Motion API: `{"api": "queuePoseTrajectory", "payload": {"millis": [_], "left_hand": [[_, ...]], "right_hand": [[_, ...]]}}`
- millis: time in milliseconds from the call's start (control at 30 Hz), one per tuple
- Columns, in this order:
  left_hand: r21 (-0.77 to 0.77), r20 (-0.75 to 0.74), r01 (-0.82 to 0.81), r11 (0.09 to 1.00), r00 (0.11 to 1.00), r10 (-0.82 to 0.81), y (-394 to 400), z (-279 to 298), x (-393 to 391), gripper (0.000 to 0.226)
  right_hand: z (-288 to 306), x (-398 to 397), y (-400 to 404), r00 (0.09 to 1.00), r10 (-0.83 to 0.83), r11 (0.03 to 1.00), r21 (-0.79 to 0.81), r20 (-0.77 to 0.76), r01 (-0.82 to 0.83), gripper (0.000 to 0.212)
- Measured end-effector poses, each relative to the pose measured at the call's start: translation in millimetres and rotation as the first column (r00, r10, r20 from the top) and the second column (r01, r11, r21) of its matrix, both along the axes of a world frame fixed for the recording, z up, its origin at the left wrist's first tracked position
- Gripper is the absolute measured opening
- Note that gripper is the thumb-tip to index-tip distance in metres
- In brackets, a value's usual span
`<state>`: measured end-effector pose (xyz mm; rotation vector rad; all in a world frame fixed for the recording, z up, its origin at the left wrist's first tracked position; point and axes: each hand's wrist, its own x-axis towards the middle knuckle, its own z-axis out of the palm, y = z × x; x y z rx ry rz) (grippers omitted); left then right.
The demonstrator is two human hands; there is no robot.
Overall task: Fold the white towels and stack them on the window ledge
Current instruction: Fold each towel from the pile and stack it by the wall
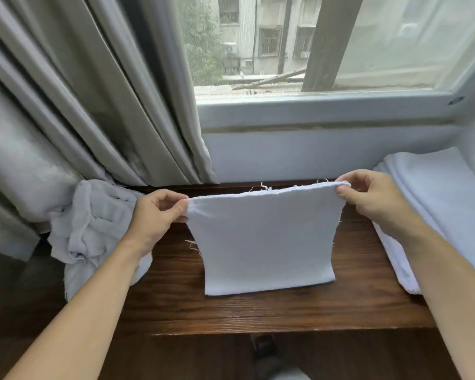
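At the far left hung a grey curtain [66, 105], and below it a crumpled heap [93, 229] of pale cloth slumped over the ledge's [258, 314] left end. Just beside it the left hand [154, 218] pinched the top left corner of a white towel [263, 242] between thumb and fingers. The towel was stretched between both hands, its frayed top edge raised and its lower edge resting on the dark wood ledge. The right hand [373, 198] pinched the top right corner the same way. Further right a stack [433, 204] of folded white towels lay on the ledge by the wall.
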<state>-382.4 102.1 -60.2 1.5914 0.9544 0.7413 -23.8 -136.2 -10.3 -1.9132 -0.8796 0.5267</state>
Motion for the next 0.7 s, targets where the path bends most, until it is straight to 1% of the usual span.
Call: {"api": "queuePoseTrajectory", "payload": {"millis": [67,133,167,233,300,333,400,533,600,700], "left_hand": [[0.013,0.005,0.012,1.000,1.000,-0.012,-1.7,10.3,-4.5,0.014],[0.085,-0.034,0.025,0.996,0.999,-0.022,0.0,20.0,-6.4,0.020],[0.136,-0.080,0.035,0.990,0.996,-0.025,2.8,25.3,-5.9,0.022],[0.254,-0.219,0.075,0.964,0.976,-0.018,11.8,37.6,-1.5,0.025],[0.381,-0.356,0.096,0.920,0.933,0.050,23.4,54.8,6.4,0.024],[0.435,-0.386,0.086,0.896,0.917,0.099,28.7,65.3,11.0,0.023],[0.499,-0.367,0.039,0.866,0.915,0.171,36.7,86.8,18.9,0.023],[0.568,-0.224,-0.064,0.821,0.947,0.229,40.4,119.5,20.3,0.025],[0.580,-0.158,-0.083,0.810,0.964,0.213,32.4,123.2,12.2,0.019],[0.535,-0.129,-0.039,0.844,0.983,0.127,6.8,107.6,-6.5,0.021]], "right_hand": [[15.1,-3.9,-1.1,1.000,0.007,1.000,0.005,0.016,-0.007,0.010],[28.9,-7.3,-0.4,1.000,0.016,1.000,0.007,0.014,-0.016,0.006],[35.6,-8.6,0.8,1.000,0.026,1.000,0.010,0.010,-0.026,0.004],[48.8,-9.7,5.2,0.999,0.048,0.998,0.037,-0.017,-0.047,0.005],[62.3,-8.6,13.0,0.997,0.060,0.996,0.074,-0.053,-0.056,0.008],[69.2,-7.4,17.6,0.996,0.063,0.994,0.090,-0.057,-0.057,0.009],[83.1,-4.1,27.3,0.997,0.067,0.989,0.136,-0.036,-0.062,0.009],[101.7,0.8,36.7,0.998,0.058,0.965,0.257,0.002,-0.056,0.006],[101.6,-0.3,32.2,0.998,0.059,0.955,0.290,0.008,-0.059,0.006],[84.3,-10.5,16.6,0.999,0.053,0.955,0.293,0.011,-0.054,0.005]]}}
